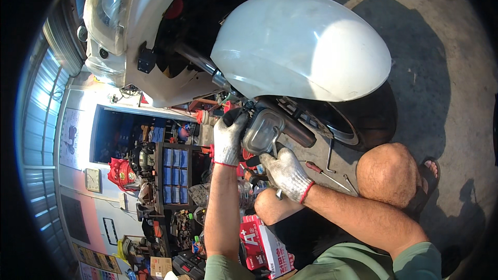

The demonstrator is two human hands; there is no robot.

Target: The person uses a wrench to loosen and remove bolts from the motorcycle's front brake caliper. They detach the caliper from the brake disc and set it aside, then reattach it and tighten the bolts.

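Left hand (228, 140) clamps the caliper (262, 130) to steady it; right hand (286, 173), fist closed, pinches a wrench (275, 168) beneath the fender (301, 46).

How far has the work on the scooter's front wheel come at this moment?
Done: the grey metal part beside the front wheel is exposed under the white fender. In hand: the left hand grips that part from above, and the right hand works a thin metal tool under it. Left: the part sits on the scooter, and a red-handled screwdriver lies unused on the concrete floor.
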